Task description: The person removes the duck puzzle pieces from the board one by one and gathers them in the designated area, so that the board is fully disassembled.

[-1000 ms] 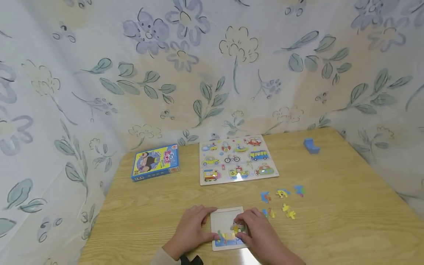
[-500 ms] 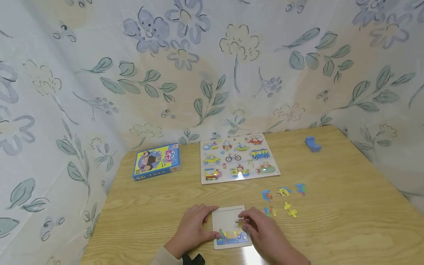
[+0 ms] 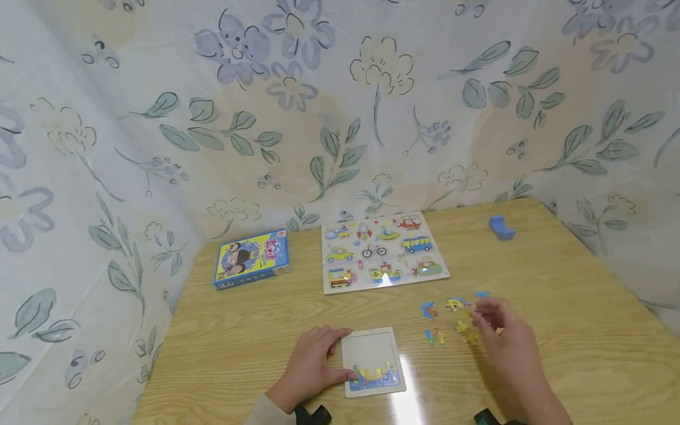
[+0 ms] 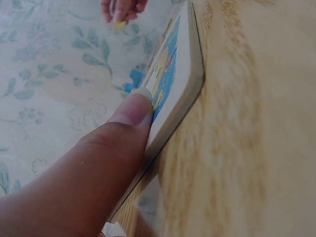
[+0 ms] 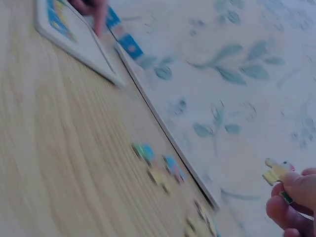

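Observation:
My left hand (image 3: pixel 313 366) holds the left side of a small square puzzle tray (image 3: pixel 370 344), its thumb over the lower left rim and a finger at the upper left corner. Joined blue and yellow pieces (image 3: pixel 374 378) fill the tray's lower part; its upper part is bare. Between right thumb and fingers I pinch a yellow puzzle piece (image 5: pixel 278 171), with a green bit showing beneath the thumb. That right hand (image 3: pixel 512 342) is above the loose puzzle pieces (image 3: pixel 462 326) right of the tray and partly covers them.
Behind the tray lies a wooden board with vehicle pictures (image 3: pixel 382 254). A blue and yellow box (image 3: pixel 252 258) is at the back left, and a blue block (image 3: pixel 501 228) at the back right. A flowered cloth (image 3: pixel 297 130) hangs behind the table.
My right hand has moved from over the tray rightward to the loose pieces, still with a piece in its fingers. The left hand keeps its place on the tray.

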### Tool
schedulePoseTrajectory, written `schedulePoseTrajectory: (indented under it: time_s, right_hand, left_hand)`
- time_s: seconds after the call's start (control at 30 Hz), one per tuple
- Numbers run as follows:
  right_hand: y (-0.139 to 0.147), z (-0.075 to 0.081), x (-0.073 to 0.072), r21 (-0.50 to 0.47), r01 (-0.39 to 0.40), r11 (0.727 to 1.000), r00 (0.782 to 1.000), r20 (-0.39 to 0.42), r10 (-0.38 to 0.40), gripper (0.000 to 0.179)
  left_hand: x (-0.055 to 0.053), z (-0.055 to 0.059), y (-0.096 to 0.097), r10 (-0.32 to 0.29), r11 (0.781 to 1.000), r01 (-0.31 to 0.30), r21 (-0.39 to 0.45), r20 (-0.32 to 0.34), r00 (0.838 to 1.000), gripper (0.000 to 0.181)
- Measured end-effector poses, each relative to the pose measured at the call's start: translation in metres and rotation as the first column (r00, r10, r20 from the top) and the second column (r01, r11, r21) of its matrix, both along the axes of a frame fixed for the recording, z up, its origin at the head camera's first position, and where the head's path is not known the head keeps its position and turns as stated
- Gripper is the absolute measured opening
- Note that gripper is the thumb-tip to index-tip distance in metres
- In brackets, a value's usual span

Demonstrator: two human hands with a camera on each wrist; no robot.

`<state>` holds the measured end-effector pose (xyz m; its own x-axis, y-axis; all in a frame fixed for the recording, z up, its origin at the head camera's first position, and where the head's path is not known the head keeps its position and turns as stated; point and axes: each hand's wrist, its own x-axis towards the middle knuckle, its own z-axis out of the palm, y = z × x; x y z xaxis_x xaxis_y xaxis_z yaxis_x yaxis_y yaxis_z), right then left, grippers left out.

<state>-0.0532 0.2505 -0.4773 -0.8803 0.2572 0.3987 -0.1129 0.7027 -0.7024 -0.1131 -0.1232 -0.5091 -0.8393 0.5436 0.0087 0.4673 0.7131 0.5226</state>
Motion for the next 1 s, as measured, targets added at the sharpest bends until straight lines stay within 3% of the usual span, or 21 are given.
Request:
schedulePoseTrajectory:
  time_s: [0.13, 0.33, 0.47, 0.67, 1.0]
  right_hand:
    - [0.028, -0.006, 0.01, 0.021, 0.119, 0.993, 0.993, 0.009, -0.119, 0.027]
    - [0.042, -0.01, 0.017, -0.024, 0.194, 0.981, 0.981, 0.003, -0.194, 0.027]
    - [0.039, -0.009, 0.016, -0.046, 0.182, 0.982, 0.983, 0.017, -0.182, 0.025]
    - [0.037, -0.01, 0.017, -0.049, 0.154, 0.987, 0.988, -0.01, -0.155, 0.026]
    - [0.04, -0.009, 0.011, 0.009, 0.12, 0.993, 0.993, -0.004, -0.12, 0.024]
  left_hand:
    - [0.002, 0.0, 0.001, -0.006, 1.0, 0.006, 0.013, 0.0, 1.0, 0.084]
    - [0.001, 0.001, 0.001, -0.014, 0.999, 0.015, 0.034, -0.034, 0.999, 0.082]
    - [0.0, 0.002, 0.001, -0.018, 0.999, 0.02, 0.044, -0.05, 0.999, 0.081]
    - [0.0, 0.003, 0.002, -0.011, 1.0, 0.011, 0.029, -0.016, 1.0, 0.082]
    - [-0.005, 0.003, 0.002, -0.012, 1.0, 0.013, 0.017, -0.039, 0.999, 0.082]
